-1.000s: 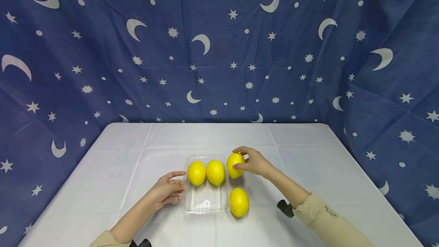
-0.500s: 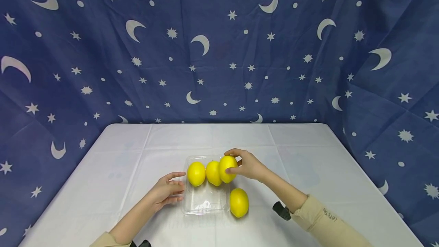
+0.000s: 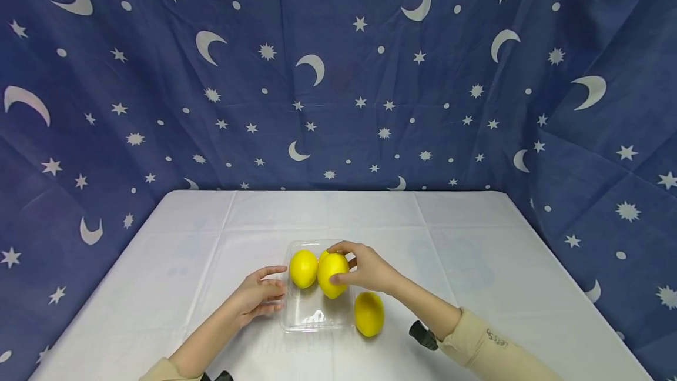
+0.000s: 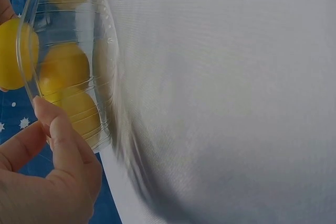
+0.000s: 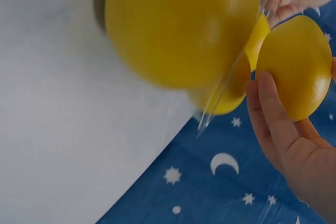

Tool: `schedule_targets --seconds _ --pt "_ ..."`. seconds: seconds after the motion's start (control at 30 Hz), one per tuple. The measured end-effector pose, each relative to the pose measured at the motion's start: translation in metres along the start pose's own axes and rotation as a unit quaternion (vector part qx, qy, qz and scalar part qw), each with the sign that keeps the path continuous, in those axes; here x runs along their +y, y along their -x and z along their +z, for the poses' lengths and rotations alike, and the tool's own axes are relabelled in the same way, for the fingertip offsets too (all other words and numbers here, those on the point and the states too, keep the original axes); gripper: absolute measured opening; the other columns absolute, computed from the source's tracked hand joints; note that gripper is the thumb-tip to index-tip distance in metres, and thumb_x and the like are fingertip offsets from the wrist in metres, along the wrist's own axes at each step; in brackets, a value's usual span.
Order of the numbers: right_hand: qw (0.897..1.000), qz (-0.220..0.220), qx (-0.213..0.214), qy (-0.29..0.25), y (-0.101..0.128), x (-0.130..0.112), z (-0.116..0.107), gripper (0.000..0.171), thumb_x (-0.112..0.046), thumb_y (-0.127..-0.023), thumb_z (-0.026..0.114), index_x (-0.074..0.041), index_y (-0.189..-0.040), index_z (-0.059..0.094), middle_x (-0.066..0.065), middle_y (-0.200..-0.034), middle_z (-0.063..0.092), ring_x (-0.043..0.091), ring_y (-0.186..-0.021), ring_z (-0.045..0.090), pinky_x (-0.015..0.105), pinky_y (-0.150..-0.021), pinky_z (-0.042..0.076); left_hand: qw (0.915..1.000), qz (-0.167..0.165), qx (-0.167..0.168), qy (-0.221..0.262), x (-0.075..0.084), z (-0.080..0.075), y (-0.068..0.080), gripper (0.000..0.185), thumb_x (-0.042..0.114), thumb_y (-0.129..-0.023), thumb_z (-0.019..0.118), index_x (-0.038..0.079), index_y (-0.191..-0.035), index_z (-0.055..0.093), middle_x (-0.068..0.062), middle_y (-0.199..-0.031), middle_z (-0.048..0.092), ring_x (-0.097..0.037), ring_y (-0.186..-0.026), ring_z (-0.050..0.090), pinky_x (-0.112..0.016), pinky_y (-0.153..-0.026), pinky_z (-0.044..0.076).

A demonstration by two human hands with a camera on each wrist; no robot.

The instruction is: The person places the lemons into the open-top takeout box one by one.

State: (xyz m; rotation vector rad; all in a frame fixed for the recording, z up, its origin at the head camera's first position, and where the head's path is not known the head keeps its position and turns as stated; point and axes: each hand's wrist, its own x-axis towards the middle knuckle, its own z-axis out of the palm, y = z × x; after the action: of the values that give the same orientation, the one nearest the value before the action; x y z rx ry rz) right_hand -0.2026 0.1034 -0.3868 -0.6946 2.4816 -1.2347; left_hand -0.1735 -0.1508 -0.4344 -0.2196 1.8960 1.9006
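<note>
The bench (image 3: 476, 251), covered in a white cloth, stood before a blue backdrop (image 3: 338, 75) printed with moons and stars. A clear plastic tray (image 3: 316, 316) lay near the bench's 6 o'clock edge, at centre. The left hand (image 3: 259, 296) rested against the tray's 9 o'clock wall, fingers relaxed and nearly straight, gripping nothing; the left wrist view showed its fingertips (image 4: 50, 116) at the tray rim. The right hand (image 3: 367, 269) held a lemon (image 3: 332, 274) between thumb and fingers, over the tray's 3 o'clock half. Whether that lemon touched the tray floor could not be determined. A second lemon (image 3: 303, 268) sat in the tray at its 11 o'clock corner. A third appeared to lie behind the held one, largely hidden. A loose lemon (image 3: 368, 313) lay on the cloth just beside the tray's 3 o'clock wall.
</note>
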Motion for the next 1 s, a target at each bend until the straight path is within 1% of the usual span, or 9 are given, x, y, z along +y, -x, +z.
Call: schedule_targets --seconds 0.13,0.3,0.47,0.6,0.7,0.83,0.9,1.0 --pt "1.000 -0.013 -0.012 -0.001 0.001 -0.005 0.010 0.049 -0.018 -0.080 0.074 -0.004 -0.124 0.056 0.011 -0.122 0.057 0.023 -0.092 0.060 0.032 -0.081 0.055 1.0000 0.000 -0.001 0.001 0.000 0.000 -0.001 0.055 0.000 -0.089 0.057 0.000 -0.139 0.034 0.001 -0.085 0.055 -0.010 -0.074 0.057 -0.020 -0.063 0.057" --pt "0.999 -0.018 -0.027 0.003 0.001 -0.013 0.022 0.049 -0.018 -0.079 0.076 -0.004 -0.122 0.058 0.010 -0.117 0.058 0.022 -0.094 0.058 0.036 -0.085 0.055 1.0000 0.001 -0.002 0.002 -0.001 0.000 -0.001 0.055 0.000 -0.089 0.057 0.000 -0.139 0.034 0.001 -0.085 0.056 -0.011 -0.074 0.058 -0.020 -0.063 0.057" --pt "0.999 -0.019 -0.038 0.010 0.000 -0.018 0.033 0.048 -0.017 -0.078 0.077 -0.006 -0.121 0.058 0.007 -0.115 0.057 0.020 -0.095 0.057 0.032 -0.085 0.055 1.0000 0.000 -0.001 -0.002 -0.001 0.000 -0.001 0.055 0.001 -0.089 0.056 0.000 -0.139 0.034 0.002 -0.085 0.055 -0.010 -0.074 0.057 -0.021 -0.064 0.058" --pt "0.999 -0.018 -0.040 0.025 -0.001 -0.019 0.040 0.049 -0.018 -0.078 0.077 -0.007 -0.122 0.058 0.006 -0.116 0.059 0.014 -0.094 0.055 0.030 -0.086 0.055 1.0000 0.000 -0.001 -0.003 0.000 0.000 -0.001 0.055 0.002 -0.089 0.057 0.000 -0.139 0.034 0.002 -0.085 0.055 -0.010 -0.073 0.057 -0.021 -0.063 0.058" --pt "0.999 -0.020 -0.039 0.033 -0.002 -0.020 0.044 0.050 -0.019 -0.077 0.077 -0.007 -0.122 0.058 0.005 -0.116 0.061 0.010 -0.090 0.053 0.024 -0.082 0.054 1.0000 0.001 -0.004 -0.004 0.000 0.000 -0.001 0.056 0.003 -0.088 0.058 0.001 -0.139 0.034 0.001 -0.086 0.055 -0.010 -0.073 0.057 -0.021 -0.063 0.058" --pt "0.999 -0.019 -0.032 0.032 -0.003 -0.021 0.049 0.050 -0.019 -0.077 0.077 -0.006 -0.122 0.059 0.005 -0.116 0.062 0.007 -0.084 0.051 0.017 -0.074 0.050 0.9999 0.002 -0.010 -0.005 -0.001 0.000 -0.002 0.057 0.004 -0.089 0.059 0.001 -0.139 0.033 0.001 -0.087 0.055 -0.009 -0.073 0.057 -0.020 -0.063 0.058" --pt "0.999 -0.014 -0.028 0.032 -0.004 -0.021 0.051 0.051 -0.021 -0.078 0.077 -0.007 -0.123 0.058 0.004 -0.116 0.062 0.007 -0.083 0.050 0.015 -0.073 0.049 0.9999 0.001 -0.010 -0.002 -0.001 -0.001 -0.002 0.057 0.003 -0.089 0.059 0.001 -0.139 0.033 0.001 -0.086 0.055 -0.009 -0.073 0.057 -0.021 -0.062 0.058" --pt "0.999 -0.009 -0.024 0.035 -0.005 -0.021 0.055 0.051 -0.023 -0.078 0.077 -0.008 -0.122 0.059 0.004 -0.117 0.062 0.007 -0.084 0.051 0.015 -0.074 0.048 1.0000 -0.001 -0.009 -0.001 -0.001 -0.001 -0.001 0.056 0.003 -0.088 0.059 0.001 -0.139 0.034 0.001 -0.086 0.055 -0.010 -0.072 0.057 -0.021 -0.062 0.058"
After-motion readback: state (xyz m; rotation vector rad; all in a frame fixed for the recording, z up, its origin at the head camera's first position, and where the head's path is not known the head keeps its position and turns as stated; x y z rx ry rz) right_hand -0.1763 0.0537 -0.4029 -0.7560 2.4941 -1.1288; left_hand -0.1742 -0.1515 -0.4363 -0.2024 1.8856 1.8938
